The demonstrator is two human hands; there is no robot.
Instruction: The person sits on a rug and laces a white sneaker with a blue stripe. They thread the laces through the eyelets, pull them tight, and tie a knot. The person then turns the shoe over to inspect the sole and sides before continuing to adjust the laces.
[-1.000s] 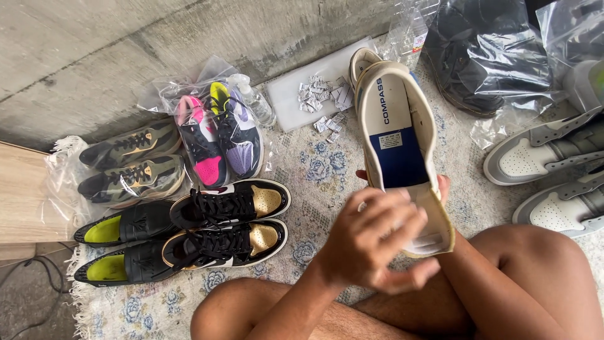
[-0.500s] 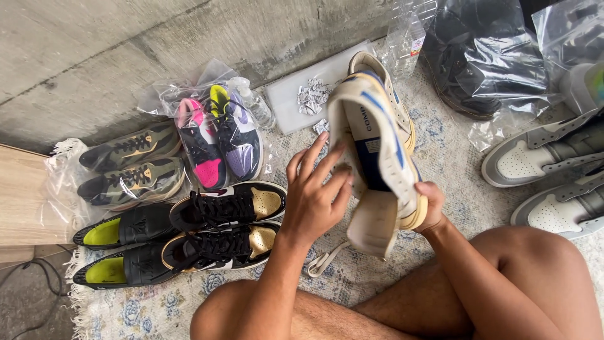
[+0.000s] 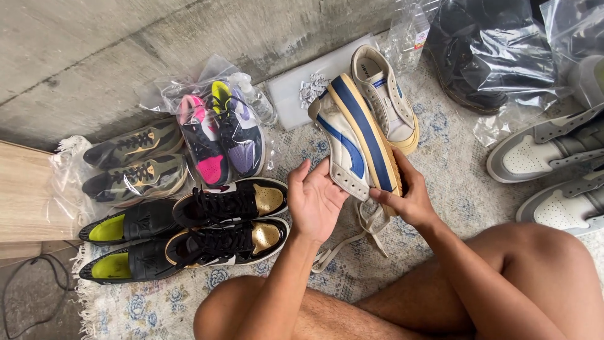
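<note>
- Two hands share one shoe: our right hand [image 3: 409,200] pinches the cream sneaker with the blue stripe [image 3: 355,146] by its sole edge near the heel, thumb on the side and fingers wrapped behind, while our left hand [image 3: 314,200] lies open, palm up, cradling the upper from beneath without closing on it.
- We hold the sneaker raised above the patterned rug [image 3: 440,157], turned on its side so the blue-edged sole faces right and the striped flank faces us; its toe points away, toward the concrete wall [image 3: 126,56].
- We judge the step to be turning the shoe over to look at it, so we would let the right hand do the gripping and keep the left as a flat support that lets the shoe roll.
- We should mind the loose laces [image 3: 368,223] hanging below the hands; they could snag on fingers or drag on the rug.
- We keep the shoe clear of its mate [image 3: 387,94], which lies just behind it on the rug, sole down.
- We also leave alone the black and gold pair [image 3: 233,220] to our left, the pink and purple pair in a clear bag [image 3: 220,132], and the grey and white shoes [image 3: 553,164] to our right.
</note>
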